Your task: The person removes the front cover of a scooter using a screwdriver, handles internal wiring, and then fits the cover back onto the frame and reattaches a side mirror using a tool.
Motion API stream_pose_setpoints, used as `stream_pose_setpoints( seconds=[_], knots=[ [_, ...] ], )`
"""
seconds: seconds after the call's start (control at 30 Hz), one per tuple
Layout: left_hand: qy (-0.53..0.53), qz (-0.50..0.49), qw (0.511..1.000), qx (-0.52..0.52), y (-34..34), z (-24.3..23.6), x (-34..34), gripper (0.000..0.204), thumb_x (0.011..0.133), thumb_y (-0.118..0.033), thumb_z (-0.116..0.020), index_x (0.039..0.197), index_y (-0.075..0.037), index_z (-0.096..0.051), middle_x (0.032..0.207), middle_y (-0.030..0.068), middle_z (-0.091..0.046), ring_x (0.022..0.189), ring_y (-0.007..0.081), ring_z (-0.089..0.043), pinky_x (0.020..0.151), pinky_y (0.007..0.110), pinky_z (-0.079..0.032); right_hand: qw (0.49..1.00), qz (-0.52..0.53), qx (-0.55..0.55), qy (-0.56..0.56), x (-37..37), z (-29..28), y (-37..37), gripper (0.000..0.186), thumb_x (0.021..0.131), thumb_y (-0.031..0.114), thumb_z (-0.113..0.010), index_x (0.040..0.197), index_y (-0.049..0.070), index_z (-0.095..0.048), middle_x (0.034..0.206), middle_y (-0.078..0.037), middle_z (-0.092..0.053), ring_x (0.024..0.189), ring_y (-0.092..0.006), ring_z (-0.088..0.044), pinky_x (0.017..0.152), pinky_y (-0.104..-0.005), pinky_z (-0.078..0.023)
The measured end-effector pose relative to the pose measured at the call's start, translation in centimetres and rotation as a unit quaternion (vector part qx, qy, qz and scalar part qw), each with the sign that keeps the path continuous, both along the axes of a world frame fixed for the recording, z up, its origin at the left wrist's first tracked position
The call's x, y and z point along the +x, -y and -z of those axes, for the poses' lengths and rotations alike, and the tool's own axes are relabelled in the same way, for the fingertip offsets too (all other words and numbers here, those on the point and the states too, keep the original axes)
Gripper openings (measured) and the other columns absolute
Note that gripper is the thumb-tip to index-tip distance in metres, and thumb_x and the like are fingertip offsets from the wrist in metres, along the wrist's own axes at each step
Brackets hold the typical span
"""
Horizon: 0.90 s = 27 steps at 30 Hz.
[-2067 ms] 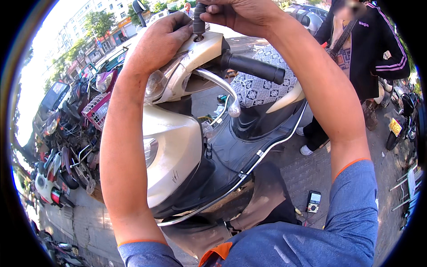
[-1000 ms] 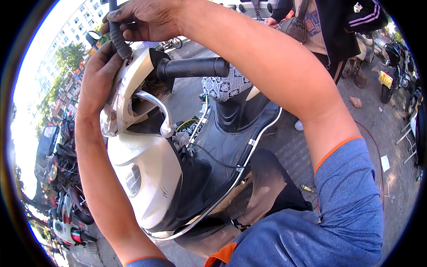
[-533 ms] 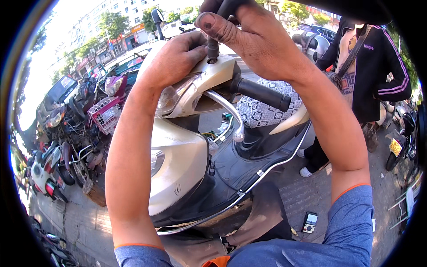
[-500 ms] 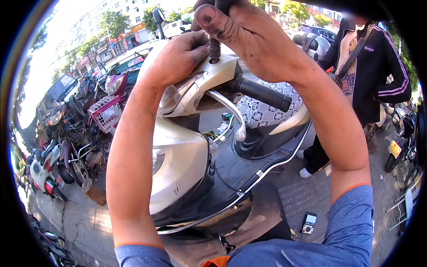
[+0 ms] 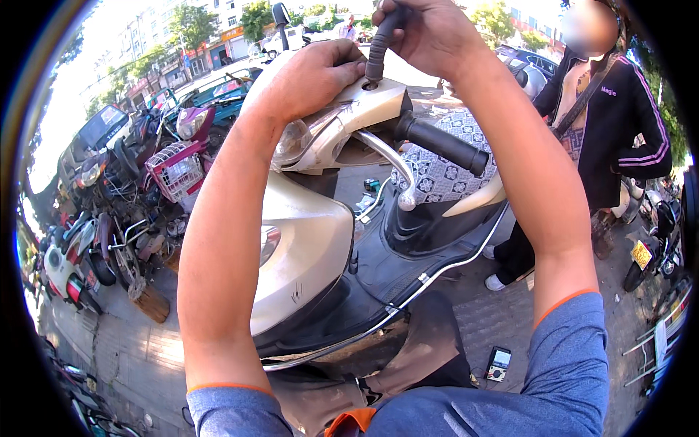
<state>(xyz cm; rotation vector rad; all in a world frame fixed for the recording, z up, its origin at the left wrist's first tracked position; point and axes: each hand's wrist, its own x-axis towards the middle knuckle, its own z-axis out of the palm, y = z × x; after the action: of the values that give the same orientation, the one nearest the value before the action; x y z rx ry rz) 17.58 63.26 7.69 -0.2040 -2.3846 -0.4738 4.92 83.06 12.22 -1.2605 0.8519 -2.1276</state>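
Note:
A cream scooter (image 5: 309,240) stands in front of me. Out of a hole in its handlebar cover (image 5: 389,95) rises a black mirror stem (image 5: 377,52) in a ribbed rubber sleeve, tilted and bending right towards its top. My right hand (image 5: 429,36) is closed round the upper part of that stem, which runs out of view at the top. On the left side of the cover lies my left hand (image 5: 309,76), fingers curled by the stem's foot; its fingertips are partly hidden. Below the cover are the black handgrip (image 5: 444,146) and the silver brake lever (image 5: 389,160).
A person in a dark jacket (image 5: 633,109) stands at the right, beside the scooter's patterned seat cover (image 5: 437,178). On the pavement lies a multimeter (image 5: 499,364). Parked scooters and a pink-and-white basket (image 5: 175,171) crowd the left. A wooden stump (image 5: 151,300) stands there too.
My right hand has turned and shifted right, its fingers now round the stem's top. The stem leans further right. My left hand stays on the cover; the whole view has shifted slightly.

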Motion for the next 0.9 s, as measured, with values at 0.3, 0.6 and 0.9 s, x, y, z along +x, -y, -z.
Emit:
stream_pose_setpoints(
  seconds=[0.3,0.6,0.9],
  knots=[
    [-0.023,-0.03,0.999,-0.019,-0.5,0.6,0.5,0.032,0.098,-0.026,-0.063,0.12,-0.004,-0.072,0.109,0.0213,-0.075,0.104,0.0393,-0.07,0.096,0.047,-0.052,0.51,0.513,0.041,-0.689,9.1,-1.4,2.6,0.035,0.105,0.031,-0.062,0.108,-0.003,-0.068,0.086,-0.016,-0.073,0.082,-0.0286,-0.072,0.079,-0.0453,-0.056],
    [-0.004,0.065,0.997,0.03,0.4,-0.2,-0.4,0.027,0.1,-0.021,-0.062,0.117,-0.002,-0.072,0.099,0.0056,-0.073,0.093,0.0116,-0.063,0.087,0.032,-0.05,0.998,0.028,0.013,-0.059,-5.3,-1.0,2.0,0.009,0.107,0.016,-0.058,0.105,0.01,-0.064,0.094,-0.006,-0.073,0.09,-0.0199,-0.071,0.077,-0.0336,-0.058],
    [-0.021,-0.015,1.0,-0.016,-0.4,0.5,1.0,0.032,0.099,-0.025,-0.064,0.118,-0.002,-0.075,0.112,0.0218,-0.076,0.101,0.0355,-0.071,0.096,0.044,-0.052,0.653,0.391,0.102,-0.64,10.7,-2.3,2.2,0.024,0.108,0.021,-0.058,0.115,-0.002,-0.065,0.091,-0.012,-0.073,0.082,-0.02,-0.071,0.075,-0.0344,-0.058]
  ],
)
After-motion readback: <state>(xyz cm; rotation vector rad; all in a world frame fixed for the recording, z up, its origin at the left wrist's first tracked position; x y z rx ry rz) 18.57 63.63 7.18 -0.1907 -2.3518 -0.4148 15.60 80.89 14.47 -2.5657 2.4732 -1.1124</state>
